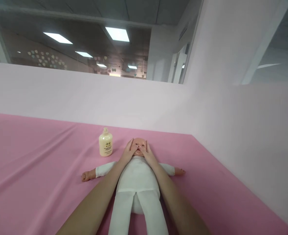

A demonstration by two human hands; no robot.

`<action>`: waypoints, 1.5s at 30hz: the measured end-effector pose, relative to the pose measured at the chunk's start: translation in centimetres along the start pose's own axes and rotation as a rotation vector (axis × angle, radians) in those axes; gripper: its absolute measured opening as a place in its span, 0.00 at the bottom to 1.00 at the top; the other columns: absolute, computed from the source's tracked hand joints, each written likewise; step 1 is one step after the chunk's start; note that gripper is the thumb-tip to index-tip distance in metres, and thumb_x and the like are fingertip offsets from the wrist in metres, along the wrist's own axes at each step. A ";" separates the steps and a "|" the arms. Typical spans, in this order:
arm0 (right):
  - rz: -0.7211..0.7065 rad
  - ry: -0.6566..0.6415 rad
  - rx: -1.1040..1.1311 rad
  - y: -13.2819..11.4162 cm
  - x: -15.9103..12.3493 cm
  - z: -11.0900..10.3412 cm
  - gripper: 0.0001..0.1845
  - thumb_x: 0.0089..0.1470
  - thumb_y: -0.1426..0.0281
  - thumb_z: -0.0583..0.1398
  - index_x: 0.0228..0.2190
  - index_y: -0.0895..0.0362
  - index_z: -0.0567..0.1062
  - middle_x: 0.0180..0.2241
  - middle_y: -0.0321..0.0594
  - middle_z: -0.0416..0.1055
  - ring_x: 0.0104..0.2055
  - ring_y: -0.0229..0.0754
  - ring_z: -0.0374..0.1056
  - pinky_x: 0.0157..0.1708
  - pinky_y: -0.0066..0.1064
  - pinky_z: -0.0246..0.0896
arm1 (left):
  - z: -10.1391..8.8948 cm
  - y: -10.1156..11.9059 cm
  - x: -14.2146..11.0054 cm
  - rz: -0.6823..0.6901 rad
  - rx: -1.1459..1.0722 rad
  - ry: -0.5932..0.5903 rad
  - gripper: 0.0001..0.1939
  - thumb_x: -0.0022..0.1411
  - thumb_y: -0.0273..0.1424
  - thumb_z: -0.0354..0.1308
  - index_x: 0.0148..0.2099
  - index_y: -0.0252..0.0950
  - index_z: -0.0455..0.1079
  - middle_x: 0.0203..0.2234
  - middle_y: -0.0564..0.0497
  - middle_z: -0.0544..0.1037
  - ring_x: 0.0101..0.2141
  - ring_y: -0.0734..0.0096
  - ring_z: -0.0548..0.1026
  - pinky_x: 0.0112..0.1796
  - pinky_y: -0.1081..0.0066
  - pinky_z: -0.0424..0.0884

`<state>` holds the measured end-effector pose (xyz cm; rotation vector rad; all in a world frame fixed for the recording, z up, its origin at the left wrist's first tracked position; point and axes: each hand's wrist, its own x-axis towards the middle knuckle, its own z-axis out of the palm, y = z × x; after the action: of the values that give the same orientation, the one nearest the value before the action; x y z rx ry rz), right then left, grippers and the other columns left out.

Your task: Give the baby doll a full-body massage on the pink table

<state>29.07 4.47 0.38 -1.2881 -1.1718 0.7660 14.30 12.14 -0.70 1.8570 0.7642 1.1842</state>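
A baby doll [139, 174] in a white suit lies on its back on a pink sheet, arms spread to both sides. My left hand [128, 152] rests along the left side of the doll's head [139, 141], fingers stretched up beside it. Along the opposite side lies my right hand [148, 155], its fingers likewise extended. Both thumbs are on the face, close together around the nose and mouth. Neither hand is closed. Left of the head stands a pale yellow bottle [106, 143] with dark print, upright and apart from my hands.
The pink sheet [60, 176] covers the surface and has long creases on the left. White walls [85, 98] border it behind and on the right. A window [85, 39] above the back wall shows ceiling lights.
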 end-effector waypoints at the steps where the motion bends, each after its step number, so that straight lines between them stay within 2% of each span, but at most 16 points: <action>1: 0.017 0.000 0.001 0.0 0.0 -0.1 0.56 0.50 0.47 0.62 0.68 0.54 0.42 0.70 0.43 0.42 0.71 0.44 0.42 0.68 0.40 0.37 | 0.0 -0.1 0.1 -0.032 -0.003 0.003 0.36 0.65 0.45 0.53 0.70 0.37 0.52 0.67 0.44 0.56 0.66 0.62 0.55 0.64 0.63 0.53; 4: -0.022 -0.002 -0.001 -0.2 0.0 0.0 0.51 0.51 0.48 0.62 0.68 0.50 0.46 0.69 0.39 0.44 0.71 0.44 0.43 0.68 0.40 0.38 | 0.1 -0.3 0.2 -0.013 -0.013 0.001 0.36 0.65 0.45 0.53 0.70 0.37 0.52 0.67 0.45 0.57 0.66 0.63 0.56 0.64 0.64 0.53; 9: -0.342 -0.027 -0.125 -1.1 -0.5 0.2 0.30 0.60 0.52 0.55 0.61 0.45 0.64 0.67 0.31 0.52 0.71 0.40 0.39 0.69 0.39 0.32 | -0.2 0.4 0.0 0.187 -0.008 -0.025 0.27 0.67 0.41 0.50 0.65 0.39 0.62 0.67 0.50 0.56 0.67 0.65 0.53 0.66 0.65 0.48; 11: -0.391 -0.036 -0.162 -1.4 -0.7 0.2 0.26 0.61 0.52 0.54 0.58 0.45 0.68 0.66 0.31 0.54 0.71 0.40 0.39 0.69 0.39 0.32 | -0.3 0.8 -0.1 0.210 0.001 -0.040 0.26 0.68 0.40 0.49 0.64 0.39 0.64 0.68 0.50 0.56 0.67 0.65 0.53 0.66 0.64 0.49; 14: -0.370 -0.028 -0.159 -1.6 -0.7 0.2 0.28 0.60 0.53 0.55 0.59 0.46 0.67 0.67 0.31 0.53 0.71 0.41 0.40 0.69 0.38 0.33 | -0.3 1.0 -0.1 0.199 -0.005 -0.039 0.26 0.68 0.40 0.49 0.65 0.40 0.63 0.68 0.50 0.56 0.67 0.64 0.53 0.66 0.64 0.49; 17: -0.314 -0.001 -0.138 -1.2 -0.6 0.1 0.33 0.59 0.52 0.57 0.62 0.47 0.62 0.68 0.33 0.49 0.71 0.42 0.41 0.69 0.38 0.34 | -0.2 0.6 0.0 0.183 -0.007 -0.031 0.27 0.67 0.41 0.50 0.66 0.41 0.61 0.68 0.50 0.55 0.67 0.65 0.53 0.66 0.64 0.49; 22: -0.104 0.021 -0.095 -0.4 -0.2 0.0 0.46 0.55 0.49 0.58 0.67 0.50 0.47 0.69 0.37 0.46 0.71 0.43 0.42 0.69 0.40 0.37 | 0.3 -0.6 0.3 0.042 -0.052 0.016 0.36 0.64 0.43 0.55 0.70 0.37 0.52 0.68 0.46 0.55 0.67 0.64 0.53 0.66 0.63 0.48; 25: -0.028 0.032 -0.099 -0.3 -0.1 -0.1 0.50 0.53 0.47 0.59 0.68 0.51 0.45 0.70 0.37 0.43 0.71 0.44 0.42 0.68 0.39 0.37 | 0.4 -0.9 0.3 0.014 -0.069 0.020 0.37 0.64 0.45 0.56 0.70 0.37 0.52 0.68 0.46 0.55 0.67 0.63 0.53 0.66 0.63 0.48; 37: -0.037 0.051 -0.105 0.0 0.1 -0.2 0.50 0.51 0.45 0.59 0.67 0.50 0.48 0.69 0.34 0.45 0.70 0.45 0.44 0.68 0.38 0.40 | 0.3 -0.1 0.2 0.016 -0.100 0.021 0.35 0.63 0.43 0.57 0.68 0.40 0.55 0.67 0.46 0.58 0.66 0.62 0.55 0.65 0.62 0.50; 45: -0.051 0.049 -0.089 0.2 0.3 -0.1 0.48 0.52 0.46 0.60 0.67 0.48 0.50 0.69 0.34 0.47 0.70 0.44 0.44 0.68 0.38 0.39 | 0.2 -0.1 0.2 0.016 -0.080 0.022 0.35 0.63 0.44 0.56 0.68 0.40 0.55 0.66 0.46 0.58 0.66 0.62 0.55 0.65 0.61 0.50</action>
<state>29.32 4.72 0.27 -1.3381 -1.2057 0.6477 14.52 12.30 -0.76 1.7901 0.7046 1.2301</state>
